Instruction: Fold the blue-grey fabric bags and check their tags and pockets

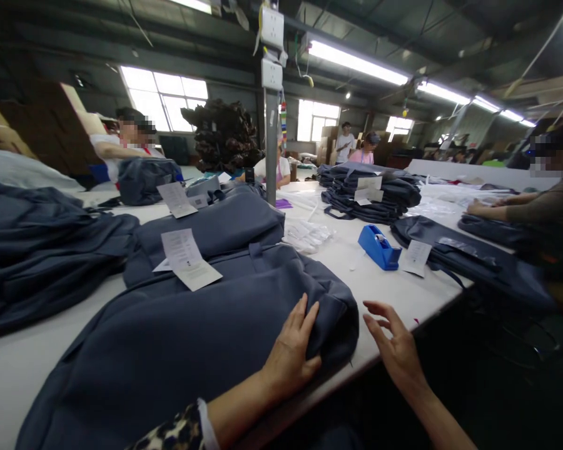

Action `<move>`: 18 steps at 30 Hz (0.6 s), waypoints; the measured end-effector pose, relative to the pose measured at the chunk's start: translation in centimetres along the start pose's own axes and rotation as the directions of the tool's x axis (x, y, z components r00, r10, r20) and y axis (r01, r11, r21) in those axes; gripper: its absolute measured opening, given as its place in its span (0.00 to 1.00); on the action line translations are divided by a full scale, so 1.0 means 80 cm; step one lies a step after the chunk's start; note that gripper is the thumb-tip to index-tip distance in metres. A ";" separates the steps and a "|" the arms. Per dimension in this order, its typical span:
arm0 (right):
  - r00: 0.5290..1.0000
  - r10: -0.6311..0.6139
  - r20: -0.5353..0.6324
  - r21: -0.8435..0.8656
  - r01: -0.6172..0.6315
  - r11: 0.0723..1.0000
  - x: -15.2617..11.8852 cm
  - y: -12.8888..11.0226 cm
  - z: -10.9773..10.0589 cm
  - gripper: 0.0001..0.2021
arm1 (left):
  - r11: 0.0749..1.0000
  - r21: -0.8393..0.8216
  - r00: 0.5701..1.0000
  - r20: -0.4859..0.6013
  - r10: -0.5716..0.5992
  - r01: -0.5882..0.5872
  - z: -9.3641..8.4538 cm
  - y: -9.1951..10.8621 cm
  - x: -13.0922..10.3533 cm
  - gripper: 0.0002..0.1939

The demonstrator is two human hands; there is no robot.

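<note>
A large dark blue bag (182, 331) lies flat across the near left of the white table. My left hand (293, 350) rests on its right part with the fingers spread, pressing on the fabric. My right hand (394, 347) hovers just right of the bag by the table's front edge, fingers apart and curved, nothing between them. Behind the near bag lies another dark blue bag (216, 225). A printed paper tag (187, 259) sits on the bags, and a second tag (176, 200) is farther back.
A blue tape dispenser (379, 247) stands beyond my right hand. Folded bags (370, 194) are stacked behind it, near clear plastic bags (307, 234). A metal post (271, 144) rises mid-table. A person works at the right.
</note>
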State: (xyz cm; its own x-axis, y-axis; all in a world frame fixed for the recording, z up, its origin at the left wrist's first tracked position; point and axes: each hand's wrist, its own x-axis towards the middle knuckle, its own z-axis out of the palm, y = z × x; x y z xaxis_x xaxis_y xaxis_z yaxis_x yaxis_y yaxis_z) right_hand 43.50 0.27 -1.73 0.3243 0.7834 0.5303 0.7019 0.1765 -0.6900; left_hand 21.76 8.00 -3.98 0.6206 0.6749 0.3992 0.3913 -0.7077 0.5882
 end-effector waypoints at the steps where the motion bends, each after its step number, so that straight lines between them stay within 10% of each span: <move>1: 0.999 0.021 0.035 0.007 -0.021 1.000 0.007 0.010 0.005 0.16 | 1.000 -0.006 1.000 0.007 0.011 -0.011 -0.003 0.000 0.000 0.43; 5: 0.995 0.009 0.103 0.089 -0.018 0.996 0.013 0.040 0.035 0.20 | 0.992 -0.083 0.995 -0.052 0.088 -0.092 -0.021 -0.002 -0.003 0.26; 13: 0.958 0.150 0.245 0.189 -0.199 0.962 0.014 0.070 0.056 0.20 | 0.887 0.175 0.893 -0.069 0.444 -0.428 -0.010 -0.003 -0.012 0.23; 18: 0.804 0.151 0.576 0.362 -0.416 0.834 0.050 0.076 0.012 0.23 | 0.816 0.316 0.860 0.001 0.510 -0.485 0.005 -0.006 -0.018 0.19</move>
State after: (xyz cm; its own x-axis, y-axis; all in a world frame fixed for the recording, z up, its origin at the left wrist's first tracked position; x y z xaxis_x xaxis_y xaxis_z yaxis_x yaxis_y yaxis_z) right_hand 48.47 5.08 -4.29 0.0014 0.9993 0.0383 0.2214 0.0370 -0.9745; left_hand 20.94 7.31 -5.11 0.7344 0.2189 0.6425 0.2330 -0.9703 0.0642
